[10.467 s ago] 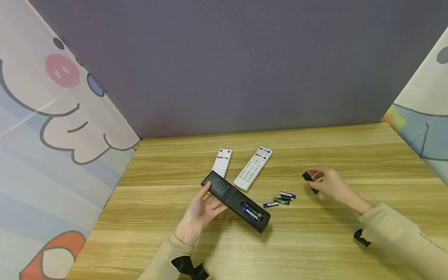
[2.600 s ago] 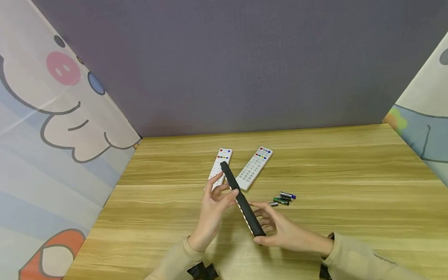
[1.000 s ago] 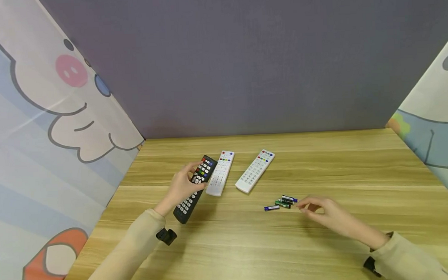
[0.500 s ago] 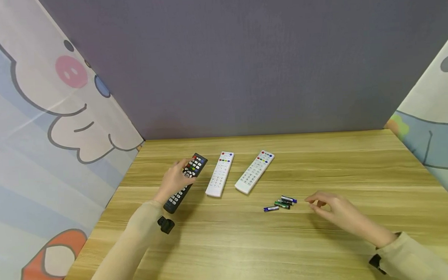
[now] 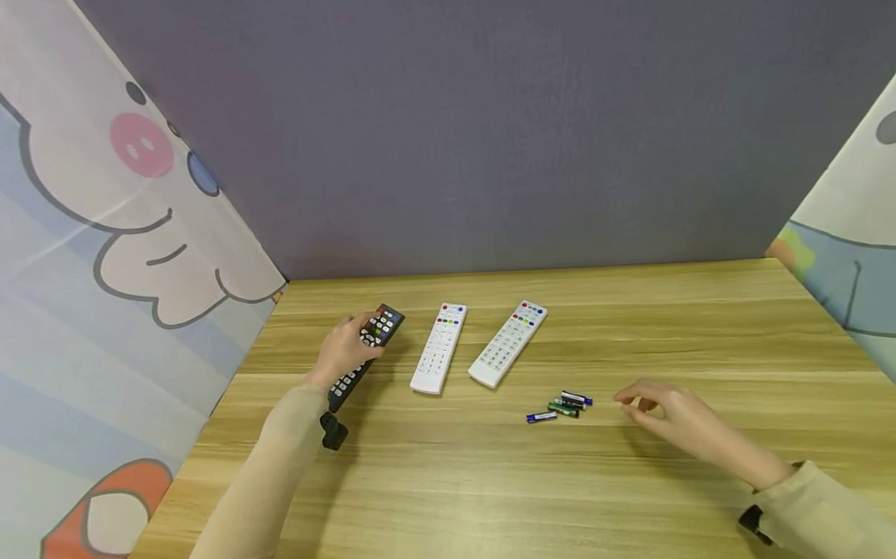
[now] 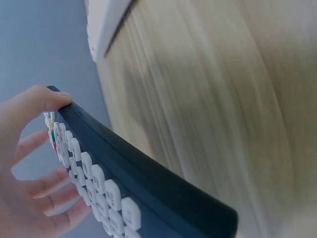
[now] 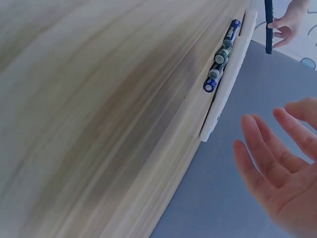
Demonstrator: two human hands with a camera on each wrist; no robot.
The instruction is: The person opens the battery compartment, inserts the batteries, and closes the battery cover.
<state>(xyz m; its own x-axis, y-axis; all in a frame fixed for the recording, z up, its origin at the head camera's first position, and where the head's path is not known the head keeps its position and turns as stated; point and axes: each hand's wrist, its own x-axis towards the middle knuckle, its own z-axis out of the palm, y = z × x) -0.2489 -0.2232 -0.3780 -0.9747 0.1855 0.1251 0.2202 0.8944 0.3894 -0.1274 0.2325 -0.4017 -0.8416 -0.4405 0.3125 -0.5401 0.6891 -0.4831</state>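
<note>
My left hand [image 5: 341, 351] grips a black remote control [image 5: 390, 318] at the table's left, thumb on one long side and fingers on the other. Its white and coloured buttons face up. In the left wrist view the remote slants close over the wood, with the thumb along its edge. My right hand [image 5: 672, 417] hovers at the right with nothing in it, fingers loosely bent. Just left of its fingertips lie several small batteries: a blue-and-white one [image 5: 542, 417] apart, and a green one [image 5: 564, 409] grouped with others.
Two white remote controls, a left one [image 5: 439, 348] and a right one [image 5: 508, 343], lie buttons up mid-table. A grey panel [image 5: 517, 143] stands along the back edge of the wooden table [image 5: 457, 496]. Cartoon-printed cloths flank both sides.
The black remote, earlier back up with its battery compartment exposed, is now buttons up and farther left in my left hand. My right hand has left it and drawn right past the batteries.
</note>
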